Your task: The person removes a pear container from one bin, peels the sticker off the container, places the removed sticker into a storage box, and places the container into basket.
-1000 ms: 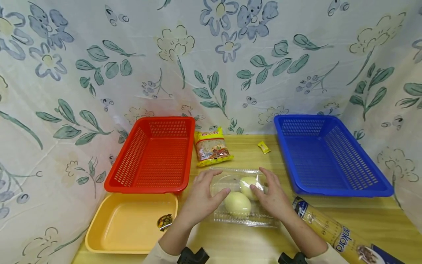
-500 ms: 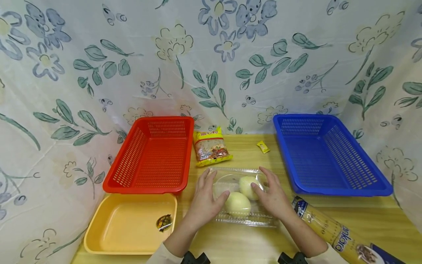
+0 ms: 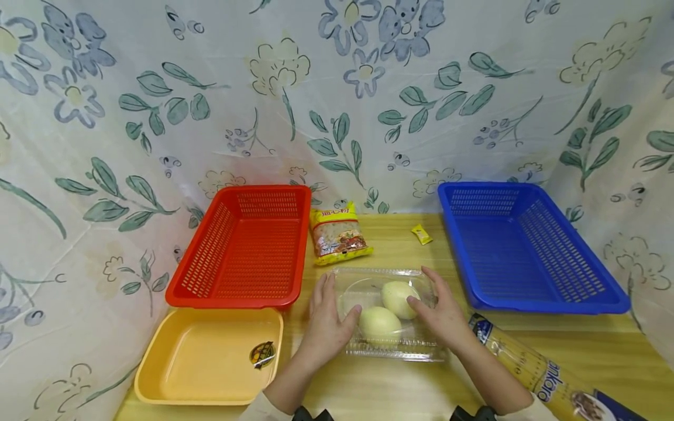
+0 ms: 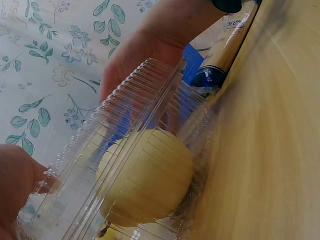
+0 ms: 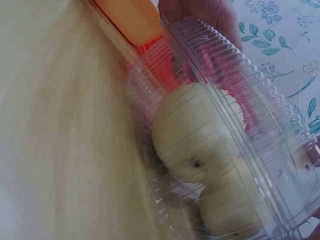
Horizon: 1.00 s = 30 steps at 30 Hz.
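Gripping a clear plastic box (image 3: 395, 354) by its two ends, both hands are clamped on it, well apart from each other: L hand (image 3: 327, 328) has fingers down one end w/ thumb over the lid, R hand (image 3: 449, 321) mirrors that, thumb by the rear fruit (image 3: 398, 297). Can't tell exactly how far the fingertips wrap underneath. Box sits mid-table, lid down, rear & front fruit (image 3: 380, 323) inside, both pale & round. Handling-wise: plastic's prob. thin, light, flexy & a bit slippery; most of the wt. is likely the fruit, which look firm but could roll or bruise. Best hold, I'd say, = low on both end walls, below the rim, since squeezing the lid might dent it or pop it. Surface is a pale wood-grain table (image 3: 379, 389), smooth-looking, w/ some glare up front. Red basket (image 3: 244, 257) at far L, yellow tub (image 3: 202, 356) in front of it w/ a dark sticker (image 3: 262, 354); noodle packet (image 3: 340, 237) & small yellow sachet (image 3: 422, 234) behind the box; blue basket (image 3: 511, 260) far R, pasta pack (image 3: 544, 374) lying at an angle by the R forearm. Flowered cloth (image 3: 337, 76) hangs round the back & sides.
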Available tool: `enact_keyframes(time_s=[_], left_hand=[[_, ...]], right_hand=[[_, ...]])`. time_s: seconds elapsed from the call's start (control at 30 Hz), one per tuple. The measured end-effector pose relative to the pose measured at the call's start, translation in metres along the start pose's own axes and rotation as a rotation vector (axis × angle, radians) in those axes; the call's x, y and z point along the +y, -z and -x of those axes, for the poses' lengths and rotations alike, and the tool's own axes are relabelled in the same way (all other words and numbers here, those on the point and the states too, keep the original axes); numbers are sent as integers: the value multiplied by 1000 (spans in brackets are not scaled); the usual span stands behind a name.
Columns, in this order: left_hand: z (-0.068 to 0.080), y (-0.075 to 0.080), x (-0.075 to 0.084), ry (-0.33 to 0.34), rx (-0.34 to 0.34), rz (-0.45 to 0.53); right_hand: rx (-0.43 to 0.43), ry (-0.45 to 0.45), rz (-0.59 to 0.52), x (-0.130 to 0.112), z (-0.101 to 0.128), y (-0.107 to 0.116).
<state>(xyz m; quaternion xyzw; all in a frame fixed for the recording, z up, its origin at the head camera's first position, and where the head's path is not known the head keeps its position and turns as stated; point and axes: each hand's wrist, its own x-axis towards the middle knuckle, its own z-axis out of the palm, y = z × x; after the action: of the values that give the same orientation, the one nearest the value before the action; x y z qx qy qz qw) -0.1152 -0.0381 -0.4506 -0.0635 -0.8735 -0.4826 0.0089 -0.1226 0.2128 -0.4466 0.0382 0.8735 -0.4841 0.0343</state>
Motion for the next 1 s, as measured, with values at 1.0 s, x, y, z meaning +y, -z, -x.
enact_keyframes(time_s=[1.0], left_hand=[[9, -3, -14, 119, 42, 279]], right_hand=[[-53, 80, -340, 25, 18, -10]])
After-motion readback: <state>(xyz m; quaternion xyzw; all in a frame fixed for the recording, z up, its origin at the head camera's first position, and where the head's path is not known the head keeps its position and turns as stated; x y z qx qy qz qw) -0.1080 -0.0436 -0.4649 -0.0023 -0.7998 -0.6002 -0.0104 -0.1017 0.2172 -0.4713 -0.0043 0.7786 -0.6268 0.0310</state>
